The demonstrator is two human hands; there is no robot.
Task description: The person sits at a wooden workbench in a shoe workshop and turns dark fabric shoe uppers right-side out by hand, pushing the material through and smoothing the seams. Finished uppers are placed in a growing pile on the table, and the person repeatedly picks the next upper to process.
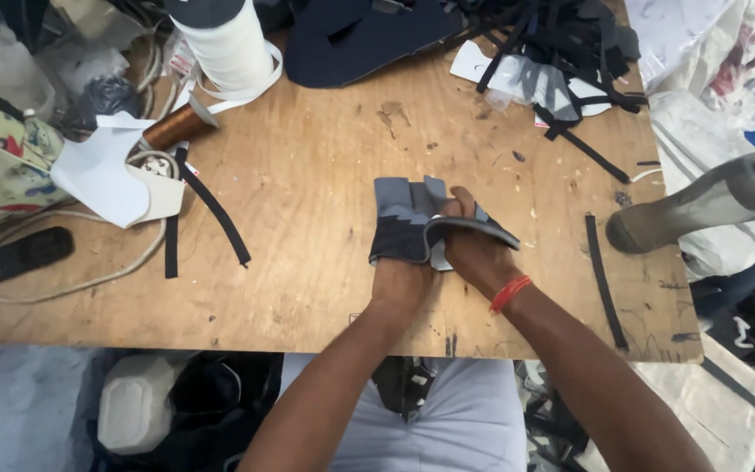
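both hands at mid worktop (308,262), working 1 stack of cut pieces (408,229): dark denim-like panel on top, grey and pale layers under it.

left hand (402,281) goes under or behind the near left edge of the stack; its fingers are hidden by the cloth, so i cannot tell whether they are spread or closed. looks like it is steadying the stack from that side.

right hand (475,253), red band (510,293) at the wrist, has a thin dark-edged layer (474,229) folded over its back; thumb shows on top near the stack's upper edge, pinching that layer against the fingers below.

step in hand, as i judge it: peeling or folding 1 layer off the pile while the other hand keeps the rest from sliding. next move would call for a firm pinch at the lifted edge and steady pressure on the lower pieces, so the layers part cleanly.

around: white spool (225,48) and copper-coloured spool (176,127) far left, white cut shape (111,179), loose black strips (211,210), black phone (24,253) near the left edge, heap of black strips (561,44) far right.
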